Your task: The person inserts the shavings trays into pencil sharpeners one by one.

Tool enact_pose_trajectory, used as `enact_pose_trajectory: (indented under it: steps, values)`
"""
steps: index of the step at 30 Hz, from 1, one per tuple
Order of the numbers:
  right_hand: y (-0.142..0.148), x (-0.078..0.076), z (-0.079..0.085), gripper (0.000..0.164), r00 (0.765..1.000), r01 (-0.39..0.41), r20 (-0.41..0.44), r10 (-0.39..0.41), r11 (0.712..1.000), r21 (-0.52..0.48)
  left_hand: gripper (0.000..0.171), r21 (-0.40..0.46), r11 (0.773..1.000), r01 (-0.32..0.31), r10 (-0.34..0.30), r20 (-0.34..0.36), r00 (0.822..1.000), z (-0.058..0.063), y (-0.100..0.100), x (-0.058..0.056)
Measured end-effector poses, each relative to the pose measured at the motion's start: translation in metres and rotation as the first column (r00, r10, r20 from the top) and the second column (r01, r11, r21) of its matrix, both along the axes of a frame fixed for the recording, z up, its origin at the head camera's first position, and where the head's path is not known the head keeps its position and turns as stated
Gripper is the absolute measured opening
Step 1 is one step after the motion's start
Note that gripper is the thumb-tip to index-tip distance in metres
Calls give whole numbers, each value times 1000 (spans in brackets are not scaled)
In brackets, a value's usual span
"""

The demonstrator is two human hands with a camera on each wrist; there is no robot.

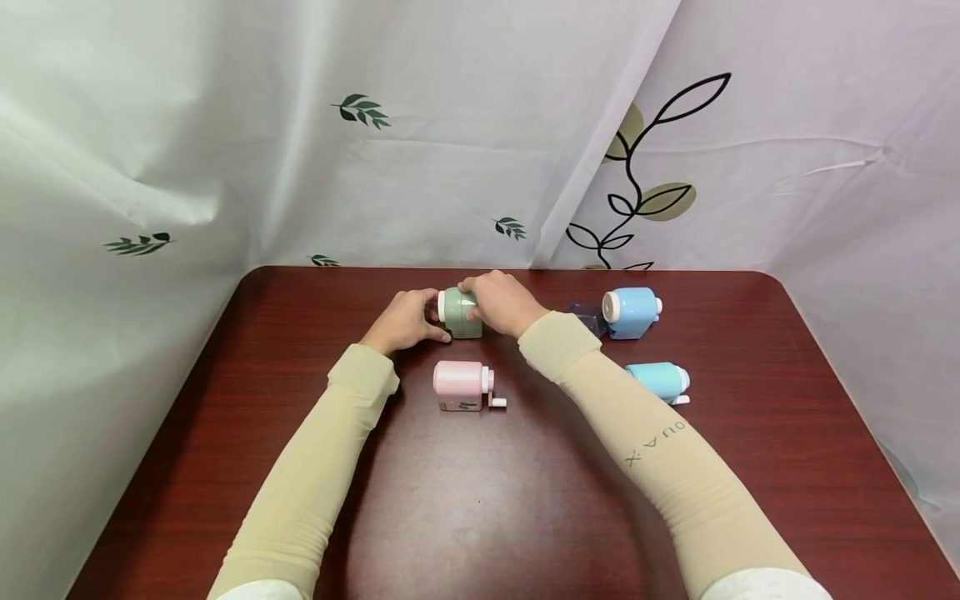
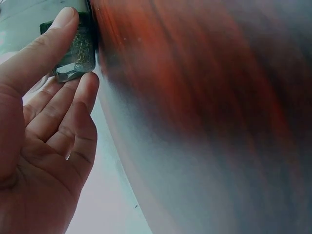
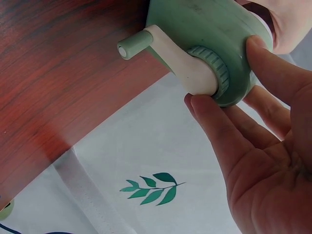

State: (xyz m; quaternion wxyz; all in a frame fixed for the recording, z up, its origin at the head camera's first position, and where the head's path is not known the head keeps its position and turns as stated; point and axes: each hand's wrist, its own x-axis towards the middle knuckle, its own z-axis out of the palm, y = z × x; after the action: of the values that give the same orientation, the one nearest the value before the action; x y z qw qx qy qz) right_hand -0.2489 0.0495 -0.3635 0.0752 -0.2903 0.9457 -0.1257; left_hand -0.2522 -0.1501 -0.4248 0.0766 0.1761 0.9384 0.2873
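A white leaf-printed backdrop [image 1: 450, 175] is hung behind a reddish-brown table [image 1: 480, 517], across which two cream sleeves are stretched, the left sleeve [image 1: 300, 492] plain, the right sleeve [image 1: 652, 442] lettered. By the right hand [image 1: 510, 302], a green sharpener [image 1: 463, 317] is gripped near the table's far edge, beyond a pink sharpener [image 1: 457, 385]; whether it is rested on the wood or raised cannot be told. Its other end is flanked by the thumb and fingers of the left hand [image 1: 403, 322], though whether it is clasped there or merely touched cannot be made out.

To the right, a blue sharpener [image 1: 632, 312] and a turquoise sharpener [image 1: 657, 380] are left unhandled, the latter partly covered by the right sleeve; a dark blue piece [image 1: 588, 317] is half hidden too. The step in hand is judged to be a two-handed positioning of the green sharpener; for the next move, a steady hold by the right hand would be called for, with the left fingers squarely placed.

Only in the left wrist view is a translucent drawer [image 2: 84, 51], flecked inside, revealed beside the left thumb. Only in the right wrist view are the pale crank [image 3: 180, 63], its ridged collar [image 3: 218, 68] and its green knob [image 3: 136, 44] shown, with a right fingertip set against the crank's base.
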Motion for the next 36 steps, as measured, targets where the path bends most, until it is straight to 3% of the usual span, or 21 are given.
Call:
enact_pose_trajectory:
  steps: [11, 36]
  values:
    - [0, 0, 1, 49, 1000, 5, 6, -5, 1000, 0, 51, -11, 1000, 5, -6, -23, 1000, -3, 3, -3]
    - [-1, 1, 1, 47, 1000, 10, 13, -10, 1000, -6, 64, -2, 1000, -11, 11, 7, 1000, 1, 7, -2]
